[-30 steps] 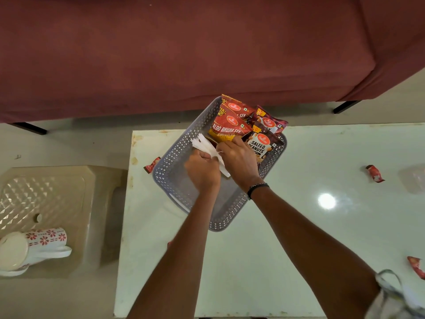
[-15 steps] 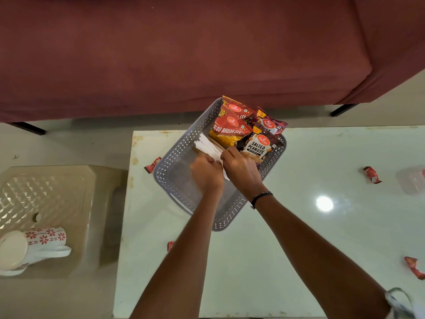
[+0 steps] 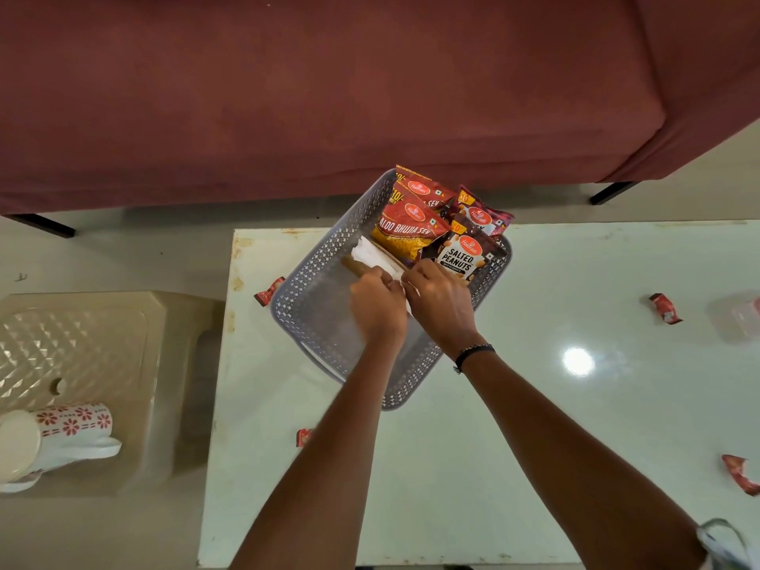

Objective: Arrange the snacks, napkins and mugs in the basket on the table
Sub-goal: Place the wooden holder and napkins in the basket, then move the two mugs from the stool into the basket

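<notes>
A grey perforated basket (image 3: 312, 277) sits at the table's far left corner. Several red and dark snack packets (image 3: 415, 232) stand packed at its far end, one reading salted peanuts (image 3: 460, 259). Just in front of them lie white napkins (image 3: 370, 253) over something brown. My left hand (image 3: 376, 308) and my right hand (image 3: 442, 302) are side by side inside the basket, both pinching the near end of the napkins. Two white mugs with red flowers (image 3: 61, 438) lie on a beige plastic stool at lower left.
The pale green table (image 3: 534, 405) carries small red wrappers (image 3: 664, 308), (image 3: 740, 477), (image 3: 269, 290) and a clear plastic lid at the right edge. A maroon sofa (image 3: 329, 84) runs along the far side. The beige stool (image 3: 82, 355) stands left of the table.
Both hands have pushed the napkins farther into the basket, toward the snack packets. The napkins now lie closer against the packets.
</notes>
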Motion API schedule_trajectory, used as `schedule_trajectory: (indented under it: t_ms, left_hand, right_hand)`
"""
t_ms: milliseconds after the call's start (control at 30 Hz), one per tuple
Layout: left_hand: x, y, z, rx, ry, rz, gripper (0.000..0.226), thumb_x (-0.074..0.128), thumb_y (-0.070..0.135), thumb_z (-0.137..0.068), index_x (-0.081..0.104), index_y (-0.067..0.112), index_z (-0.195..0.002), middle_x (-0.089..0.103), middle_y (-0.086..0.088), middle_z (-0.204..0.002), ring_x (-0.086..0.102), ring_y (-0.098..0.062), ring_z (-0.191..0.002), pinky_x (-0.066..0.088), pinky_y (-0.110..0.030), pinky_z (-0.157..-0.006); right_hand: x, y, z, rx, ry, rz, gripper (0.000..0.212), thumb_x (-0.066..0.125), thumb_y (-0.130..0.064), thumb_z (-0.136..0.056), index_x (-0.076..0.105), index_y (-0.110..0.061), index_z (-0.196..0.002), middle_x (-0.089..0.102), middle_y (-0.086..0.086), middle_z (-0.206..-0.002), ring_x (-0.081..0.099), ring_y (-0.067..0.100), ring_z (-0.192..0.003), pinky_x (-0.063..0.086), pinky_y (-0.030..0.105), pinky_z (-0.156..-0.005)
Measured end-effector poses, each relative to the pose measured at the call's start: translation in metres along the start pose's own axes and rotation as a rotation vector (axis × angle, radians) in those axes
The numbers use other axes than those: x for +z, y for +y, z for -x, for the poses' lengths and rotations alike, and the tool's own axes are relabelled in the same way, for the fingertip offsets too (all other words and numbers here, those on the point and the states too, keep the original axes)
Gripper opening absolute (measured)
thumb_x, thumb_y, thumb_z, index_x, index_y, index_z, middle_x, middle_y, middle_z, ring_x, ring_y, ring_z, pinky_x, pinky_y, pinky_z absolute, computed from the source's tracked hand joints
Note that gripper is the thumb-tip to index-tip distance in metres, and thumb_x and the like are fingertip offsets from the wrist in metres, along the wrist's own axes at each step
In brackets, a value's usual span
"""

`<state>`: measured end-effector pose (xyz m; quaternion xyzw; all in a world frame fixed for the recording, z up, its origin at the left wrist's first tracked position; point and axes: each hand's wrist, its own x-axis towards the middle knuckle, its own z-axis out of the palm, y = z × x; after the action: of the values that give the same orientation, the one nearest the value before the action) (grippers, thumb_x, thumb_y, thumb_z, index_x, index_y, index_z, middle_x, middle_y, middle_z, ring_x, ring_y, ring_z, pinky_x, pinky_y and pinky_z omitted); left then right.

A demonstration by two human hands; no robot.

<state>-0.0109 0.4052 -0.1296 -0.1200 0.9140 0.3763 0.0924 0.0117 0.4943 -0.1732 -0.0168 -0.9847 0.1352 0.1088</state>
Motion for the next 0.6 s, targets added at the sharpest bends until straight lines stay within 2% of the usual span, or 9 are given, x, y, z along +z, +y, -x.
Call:
schedule_trajectory:
  t_ms: [133,233,400,533,600]
  left_hand:
    - [0.001,-0.006,0.003,0.081,-0.019,-0.058,0.021,0.058,0.015,-0.087,0.069,0.005,-0.102,0.074,-0.015,-0.094,0.070,-0.027,-0.085,0.054,-0.033,-0.068]
    - [-0.003,-0.007,0.005,0.071,0.007,0.017,0.022,0.059,0.015,-0.087,0.069,0.004,-0.103,0.074,-0.015,-0.094,0.070,-0.027,-0.085,0.056,-0.033,-0.068]
    - [-0.024,-0.011,0.009,0.053,0.060,0.100,0.022,0.053,0.021,-0.090,0.067,0.007,-0.099,0.074,-0.011,-0.090,0.069,-0.025,-0.079,0.047,-0.027,-0.057]
    - [-0.063,-0.030,0.013,-0.017,0.100,0.135,0.022,0.048,0.018,-0.091,0.067,0.009,-0.100,0.072,-0.009,-0.093,0.067,-0.023,-0.084,0.046,-0.026,-0.064]
    - [-0.086,-0.047,0.017,-0.059,0.128,0.178,0.020,0.049,0.018,-0.090,0.066,0.013,-0.099,0.072,-0.009,-0.094,0.067,-0.026,-0.085,0.051,-0.029,-0.069]
  right_hand:
    - [0.000,-0.001,0.003,-0.008,-0.007,0.027,0.004,0.066,-0.015,-0.084,0.068,-0.014,-0.080,0.064,0.002,-0.082,0.061,0.019,-0.068,0.047,0.029,-0.044]
    - [-0.003,-0.004,0.003,0.015,0.005,0.011,0.006,0.063,-0.016,-0.086,0.068,-0.015,-0.083,0.066,0.002,-0.084,0.062,0.020,-0.071,0.049,0.030,-0.045]
    - [-0.029,-0.020,0.000,0.068,0.154,-0.076,0.012,0.059,-0.017,-0.089,0.070,-0.014,-0.086,0.067,0.001,-0.085,0.063,0.019,-0.071,0.049,0.028,-0.044]
    - [-0.045,-0.048,-0.002,0.079,0.201,-0.217,0.011,0.061,-0.019,-0.090,0.071,-0.015,-0.089,0.068,0.000,-0.087,0.064,0.015,-0.072,0.050,0.025,-0.049]
    - [-0.050,-0.072,-0.001,0.026,0.187,-0.311,0.011,0.061,-0.019,-0.090,0.072,-0.014,-0.091,0.069,0.000,-0.088,0.063,0.012,-0.071,0.050,0.021,-0.052]
